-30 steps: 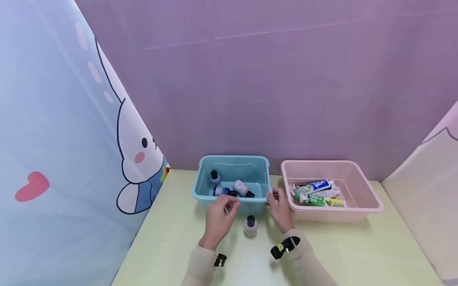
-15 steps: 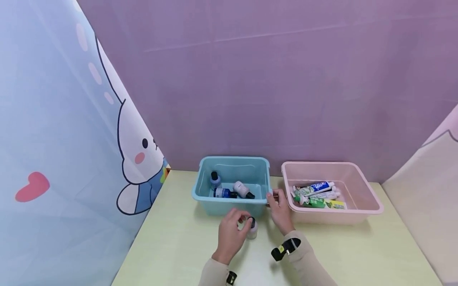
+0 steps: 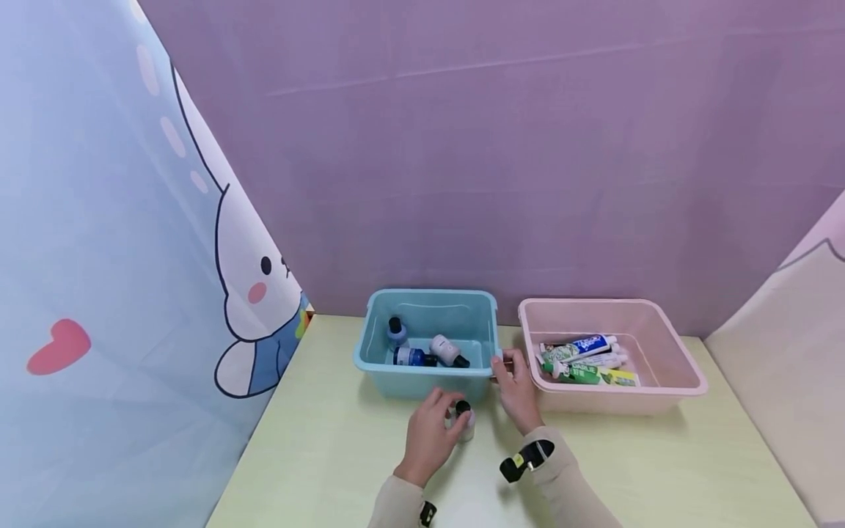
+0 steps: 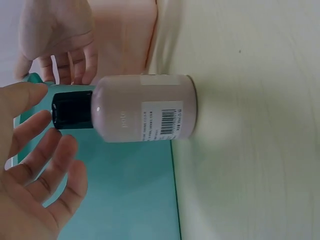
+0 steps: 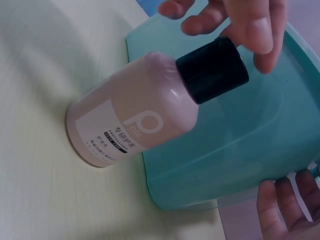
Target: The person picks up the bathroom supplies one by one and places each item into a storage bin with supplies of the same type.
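A pale pink bottle [image 3: 469, 430] with a black cap stands upright on the table, in front of a teal plastic bin [image 3: 396, 383]. My left hand [image 3: 425, 440] is at the bottle's cap. In the left wrist view its thumb and loosely bent fingers spread about the cap [image 4: 72, 110], with no firm grip visible. My right hand [image 3: 518, 396] holds the bin's right front corner, thumb on the rim and fingers beneath it. Inside the bin are a light purple bottle [image 3: 397, 334], a dark blue bottle [image 3: 411, 356] lying down and a pale bottle [image 3: 445, 347] lying tilted.
To the right stands a pink bin [image 3: 610, 400] with several toothpaste tubes [image 3: 581, 372] lying in it. A purple cloth [image 3: 462, 161] hangs right behind both bins. Printed cloth [image 3: 132, 257] closes off the left side. The pale yellow table [image 3: 304, 455] extends in front.
My left hand has moved from above the teal bin's front rim down and right to the standing bottle's cap. My right hand stays on the bin's corner.
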Available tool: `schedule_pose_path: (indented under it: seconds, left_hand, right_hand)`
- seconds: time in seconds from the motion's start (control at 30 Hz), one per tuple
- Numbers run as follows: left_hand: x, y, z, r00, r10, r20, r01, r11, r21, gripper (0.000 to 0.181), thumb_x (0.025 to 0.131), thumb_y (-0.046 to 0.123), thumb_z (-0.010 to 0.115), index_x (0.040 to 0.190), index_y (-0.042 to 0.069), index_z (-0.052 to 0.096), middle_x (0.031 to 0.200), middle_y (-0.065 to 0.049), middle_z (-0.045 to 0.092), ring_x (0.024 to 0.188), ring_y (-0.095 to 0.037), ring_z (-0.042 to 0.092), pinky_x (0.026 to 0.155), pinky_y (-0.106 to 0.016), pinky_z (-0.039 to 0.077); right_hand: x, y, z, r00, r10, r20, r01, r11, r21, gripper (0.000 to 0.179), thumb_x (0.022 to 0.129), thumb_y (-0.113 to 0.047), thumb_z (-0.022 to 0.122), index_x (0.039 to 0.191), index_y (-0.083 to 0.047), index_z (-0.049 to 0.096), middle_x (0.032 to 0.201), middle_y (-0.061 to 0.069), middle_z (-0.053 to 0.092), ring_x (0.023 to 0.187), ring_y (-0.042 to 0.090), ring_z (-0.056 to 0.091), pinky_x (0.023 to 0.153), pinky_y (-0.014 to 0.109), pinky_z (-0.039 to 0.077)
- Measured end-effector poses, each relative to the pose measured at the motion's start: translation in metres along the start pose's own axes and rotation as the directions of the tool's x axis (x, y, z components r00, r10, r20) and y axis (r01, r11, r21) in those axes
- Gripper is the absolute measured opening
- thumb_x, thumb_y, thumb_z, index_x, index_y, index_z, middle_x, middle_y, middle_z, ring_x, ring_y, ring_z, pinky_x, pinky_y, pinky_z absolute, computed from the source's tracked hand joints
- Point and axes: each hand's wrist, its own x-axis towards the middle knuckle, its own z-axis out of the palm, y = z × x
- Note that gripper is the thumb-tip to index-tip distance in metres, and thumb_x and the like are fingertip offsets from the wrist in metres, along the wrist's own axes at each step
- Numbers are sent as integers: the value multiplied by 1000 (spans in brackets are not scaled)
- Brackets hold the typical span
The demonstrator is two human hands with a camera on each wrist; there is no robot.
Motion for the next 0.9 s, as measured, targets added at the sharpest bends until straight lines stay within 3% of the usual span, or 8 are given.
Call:
schedule_pose_path:
  seconds: [0.37, 0.9]
  left_hand:
    - [1, -7, 7, 999, -27, 29, 27, 999, 24, 29, 92, 38, 76, 116, 21, 73, 97, 7, 59, 81, -8, 62, 68, -18, 48]
    - [-1, -13, 12, 997, -57, 45, 57, 998, -5, 33, 90, 39, 77, 116, 20, 73, 96, 9, 59, 80, -3, 58, 68, -17, 47]
  right_hand:
    - [-1, -1, -1, 1000, -8, -5, 8, 1000, -8, 29, 109, -26, 50, 128, -4, 52, 123, 16, 56, 105, 21, 54, 92, 46, 58]
    - [0, 0, 0, 1000, 6, -6, -6, 1000, 6, 30, 109, -27, 50, 127, -4, 52, 122, 16, 55, 105, 20, 54, 94, 50, 57]
